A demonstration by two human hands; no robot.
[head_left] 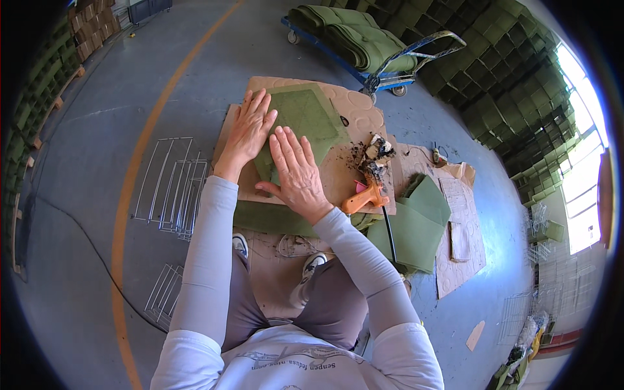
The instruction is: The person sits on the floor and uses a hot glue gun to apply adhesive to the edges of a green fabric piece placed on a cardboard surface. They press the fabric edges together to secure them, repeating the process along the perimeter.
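A green flat piece (pixel 302 114) with angled corners and paler edges lies on a cardboard sheet (pixel 341 175) in front of me. My left hand (pixel 249 127) rests along its left edge, fingers stretched out. Nearer to me, my right hand (pixel 296 169) lies flat on the piece, its fingers pointing away and the thumb out to the left. Neither hand grips anything. To the right of my right hand, an orange glue gun (pixel 367 197) lies on the cardboard, its front end by a clump smeared black (pixel 377 156). A black rod (pixel 390 234) reaches from it toward me.
More green sheets (pixel 419 224) lie at the right on cardboard. Wire racks (pixel 172 185) stand on the floor at the left, near an orange line (pixel 133 169). A blue trolley (pixel 383 81) with folded green material is beyond. Green stacks (pixel 494 84) line the right wall.
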